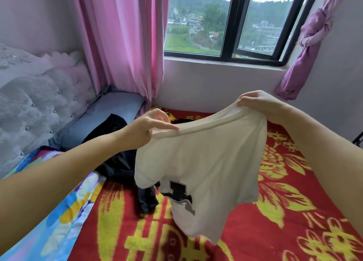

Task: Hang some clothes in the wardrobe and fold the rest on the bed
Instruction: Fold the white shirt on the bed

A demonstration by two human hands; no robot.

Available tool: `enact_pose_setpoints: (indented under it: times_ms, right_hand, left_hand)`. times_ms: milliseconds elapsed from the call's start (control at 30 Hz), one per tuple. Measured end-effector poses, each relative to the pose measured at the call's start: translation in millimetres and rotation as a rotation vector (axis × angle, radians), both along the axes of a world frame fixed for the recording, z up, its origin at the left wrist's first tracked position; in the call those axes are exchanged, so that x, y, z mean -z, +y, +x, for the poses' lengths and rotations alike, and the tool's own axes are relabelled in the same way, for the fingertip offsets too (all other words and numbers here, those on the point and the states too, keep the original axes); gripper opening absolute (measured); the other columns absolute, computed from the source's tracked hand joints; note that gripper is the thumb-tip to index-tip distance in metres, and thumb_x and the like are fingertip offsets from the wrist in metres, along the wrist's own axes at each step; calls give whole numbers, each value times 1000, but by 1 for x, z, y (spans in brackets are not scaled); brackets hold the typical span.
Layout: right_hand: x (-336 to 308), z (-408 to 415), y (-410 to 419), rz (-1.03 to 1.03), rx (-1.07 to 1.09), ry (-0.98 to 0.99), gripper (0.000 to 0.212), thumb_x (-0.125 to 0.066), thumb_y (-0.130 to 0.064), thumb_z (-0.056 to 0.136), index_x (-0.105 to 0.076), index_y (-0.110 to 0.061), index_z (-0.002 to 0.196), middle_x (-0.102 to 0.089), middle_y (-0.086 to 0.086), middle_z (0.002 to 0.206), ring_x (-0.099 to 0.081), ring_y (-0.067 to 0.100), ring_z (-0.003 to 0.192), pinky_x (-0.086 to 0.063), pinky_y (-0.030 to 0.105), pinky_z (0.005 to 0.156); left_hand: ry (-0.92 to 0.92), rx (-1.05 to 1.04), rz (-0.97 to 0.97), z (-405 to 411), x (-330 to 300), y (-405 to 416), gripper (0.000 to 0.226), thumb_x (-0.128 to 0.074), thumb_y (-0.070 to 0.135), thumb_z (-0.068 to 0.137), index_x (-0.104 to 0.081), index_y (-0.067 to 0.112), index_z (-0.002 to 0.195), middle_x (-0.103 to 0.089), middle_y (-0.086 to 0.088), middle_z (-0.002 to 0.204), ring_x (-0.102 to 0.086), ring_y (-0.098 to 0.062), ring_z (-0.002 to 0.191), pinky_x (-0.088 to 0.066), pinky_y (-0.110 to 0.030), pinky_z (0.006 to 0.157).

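Left hand: the left hand [146,126] reaches forward on a bare, outstretched arm, thumb and fingers pinching the ribbed edge of the white T-shirt [202,162], with the forefinger lying straight along that band.
Right hand: the right hand [259,103] comes in from the right, knuckles up, fingers curled over and gripping the same band at its far end.
Shirt position: held up in the air between the two hands, above the bed [294,211], its band pulled taut from one hand to the other and the body hanging down.
Shirt material: soft, off-white knit, limp and slightly creased, with a thick ribbed band at the top and a black-and-grey printed graphic on the lower part; the hanging edge falls to an uneven point.
Black garment: a crumpled black garment [119,162] lies on the bed under the left forearm, matte and loosely heaped.
Bed cover: a red blanket [284,231] with large yellow floral and character patterns, fuzzy in texture.
Sheet: a blue patterned sheet [59,221] at the left edge.
Headboard: a pale tufted headboard [39,103] with shiny studs.
Pillow: a smooth blue-grey pillow [110,111] against the headboard.
Surroundings: pleated pink curtains [121,44] beside a black-framed window [231,24].
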State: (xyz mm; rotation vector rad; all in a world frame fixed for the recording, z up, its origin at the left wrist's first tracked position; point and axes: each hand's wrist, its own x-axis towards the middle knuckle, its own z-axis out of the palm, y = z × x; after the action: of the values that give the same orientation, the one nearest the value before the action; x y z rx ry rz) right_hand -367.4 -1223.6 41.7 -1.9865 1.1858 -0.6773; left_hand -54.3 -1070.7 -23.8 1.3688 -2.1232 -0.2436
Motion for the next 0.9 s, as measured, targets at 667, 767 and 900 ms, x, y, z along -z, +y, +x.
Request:
enact_pose_setpoints:
  times_ms: [667, 767, 900]
  right_hand:
    - [1, -3, 10, 64, -28, -15, 26, -56, -25, 93, -66, -21, 69, -57, -5, 64, -53, 6, 53, -45, 17, 50]
    - [-3, -9, 14, 209, -230, 47, 33, -64, -48, 83, -72, -18, 94, -72, -4, 84, -67, 6, 72, -52, 19, 60]
    - [-5, -15, 16, 419, -425, 309, 37, -71, -20, 82, -65, -1, 113, -72, 12, 105, -70, 21, 90, -57, 28, 72]
  left_hand:
    - [602, -48, 813, 25, -18, -6, 44, -71, 65, 62, -74, 22, 71, -68, 5, 70, -64, -9, 63, -50, -19, 56]
    - [-171, -308, 544, 22, -11, -9, 33, -70, 52, 67, -64, 20, 60, -57, 6, 65, -55, -10, 61, -40, -22, 53]
    - [-50, -445, 306, 28, -5, -10, 23, -55, 0, 74, -47, 11, 55, -42, 3, 57, -39, -13, 55, -28, -23, 50]
